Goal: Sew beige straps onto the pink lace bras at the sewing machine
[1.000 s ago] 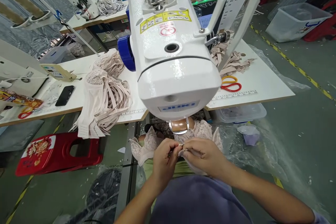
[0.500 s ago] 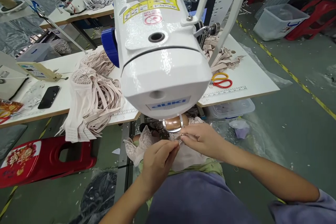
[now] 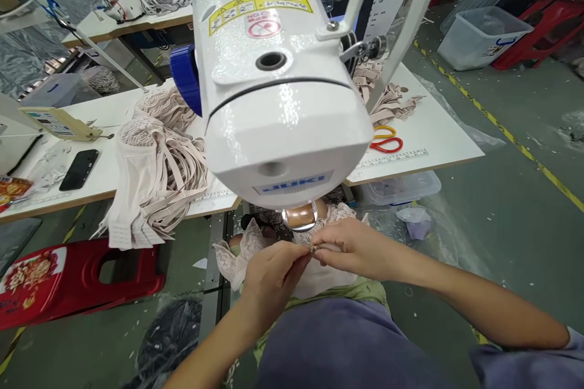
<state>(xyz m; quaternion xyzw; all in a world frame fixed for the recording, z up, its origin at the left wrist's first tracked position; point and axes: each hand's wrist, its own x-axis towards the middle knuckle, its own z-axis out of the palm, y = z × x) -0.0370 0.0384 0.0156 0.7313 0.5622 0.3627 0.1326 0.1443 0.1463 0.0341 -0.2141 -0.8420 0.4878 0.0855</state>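
Below the head of a white sewing machine [image 3: 289, 140], my hands meet fingertip to fingertip. My left hand [image 3: 272, 273] is closed in a pinch on a small part of a beige lace bra [image 3: 249, 255]. From the other side, my right hand [image 3: 358, 248] pinches the same part, with a pale strip showing under its fingers. Fingertips hide most of the pinched piece. The rest of the bra lies across my lap, over a green cloth [image 3: 367, 292]. A curved shiny guard [image 3: 300, 217] on the machine sits just beyond my fingers.
A pile of beige bras [image 3: 155, 170] hangs over the left table's edge, near a black phone [image 3: 79, 169] and a control panel [image 3: 59, 123]. On the right table are scissors [image 3: 387, 144] and beige straps [image 3: 395, 103]. A red stool [image 3: 86, 279] stands left.
My right hand has shifted slightly down and turned, its fingers now closer to the left fingertips. My left hand stays pinched in nearly the same place. The view has shifted slightly.
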